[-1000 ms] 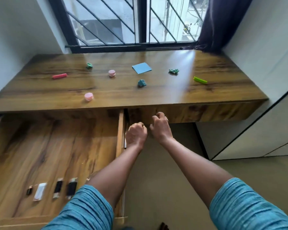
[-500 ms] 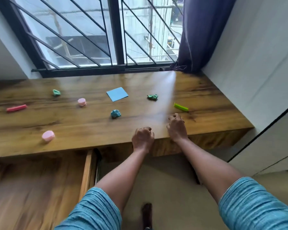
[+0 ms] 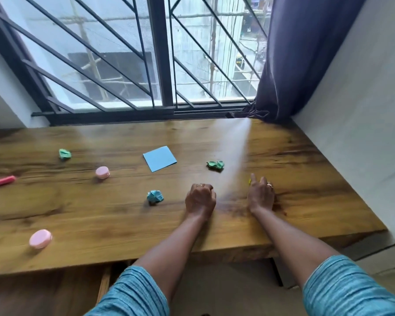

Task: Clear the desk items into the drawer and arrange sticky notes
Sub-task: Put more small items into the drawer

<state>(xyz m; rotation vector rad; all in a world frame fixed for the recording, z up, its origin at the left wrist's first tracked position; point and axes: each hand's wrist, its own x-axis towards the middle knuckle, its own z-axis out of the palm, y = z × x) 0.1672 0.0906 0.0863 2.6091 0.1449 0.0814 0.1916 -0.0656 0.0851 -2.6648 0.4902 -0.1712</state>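
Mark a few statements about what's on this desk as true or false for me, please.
1. The blue sticky note lies flat on the desk. True.
2. Three pink round cases sit on the desk. False: there are two pink round cases.
3. A crumpled blue paper lies just left of the left hand. True.
4. The left hand grips a green paper wad. False: it is curled and holds nothing. Both green paper wads lie on the desk, apart from it.
5. The right hand partly covers a yellow-green item. True.
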